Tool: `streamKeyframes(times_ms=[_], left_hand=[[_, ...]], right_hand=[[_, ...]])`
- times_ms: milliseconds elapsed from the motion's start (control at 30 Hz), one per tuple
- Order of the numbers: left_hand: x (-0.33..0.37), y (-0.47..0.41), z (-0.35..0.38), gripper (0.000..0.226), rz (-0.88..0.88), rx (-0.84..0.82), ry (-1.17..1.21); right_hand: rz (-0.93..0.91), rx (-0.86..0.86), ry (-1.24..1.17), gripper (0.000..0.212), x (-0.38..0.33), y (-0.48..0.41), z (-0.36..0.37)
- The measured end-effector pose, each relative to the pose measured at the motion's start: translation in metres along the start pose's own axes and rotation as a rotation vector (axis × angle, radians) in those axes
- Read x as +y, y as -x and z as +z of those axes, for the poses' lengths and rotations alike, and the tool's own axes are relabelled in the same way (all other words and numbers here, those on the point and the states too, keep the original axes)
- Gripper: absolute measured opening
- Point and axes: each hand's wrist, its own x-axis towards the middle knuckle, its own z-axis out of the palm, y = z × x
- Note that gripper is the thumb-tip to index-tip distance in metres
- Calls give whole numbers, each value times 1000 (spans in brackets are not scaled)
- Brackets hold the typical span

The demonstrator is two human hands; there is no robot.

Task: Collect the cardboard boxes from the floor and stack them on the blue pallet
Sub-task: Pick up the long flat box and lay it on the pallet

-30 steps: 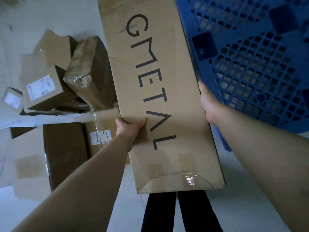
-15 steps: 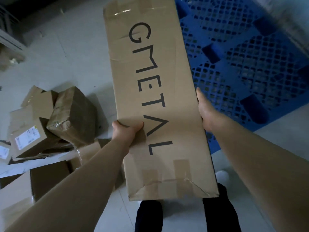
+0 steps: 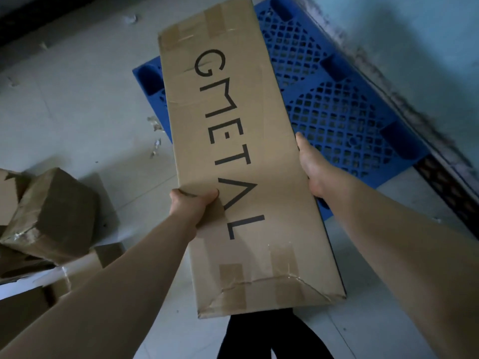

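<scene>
- head view: a long box (image 3: 246, 177) printed "gmetal" is held in the air. its far end reaches over the near-left corner of the blue pallet (image 3: 350, 112), and its near end hangs short of the pallet, above the person's dark legs (image 3: 259, 338).
- the left hand (image 3: 193, 207) takes the long edge on the side away from the pallet. the thumb lies on the printed face and the fingers curl under, pinching the cardboard between them.
- the right hand (image 3: 312, 167) clamps the long edge on the pallet side, with the thumb along the top rim. its fingers go beneath the box and are hidden, so i cannot tell how they lie.
- the two hands sit roughly opposite each other on the near half. this likely keeps so long a box level and lets the far end be steered onto the pallet first.
- the pallet lies flat on the floor (image 3: 77, 112), tight against the wall (image 3: 427, 35). no box shows on the part of its grid in view, so the stack looks barely begun.
- the other boxes (image 3: 51, 216) sit in a loose heap on the floor, well to the left of the pallet, waiting their turn.
- judging by this, the step in hand is the carry, and lowering comes next.
- the near end of the box is crumpled and patched with tape (image 3: 233, 281), so a gentle set-down seems wise.
</scene>
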Motion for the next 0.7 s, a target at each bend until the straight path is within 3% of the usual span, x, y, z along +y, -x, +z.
streamKeyframes(times_ms=[300,700], left_hand=[[43,-14,66,61,83,-57,37],[51,-55,233,64,-65,51,52]], right_hand=[[-37,-11,-49,73,-39,-42,-60],[42,-29,120,78,-71,-181,-157]])
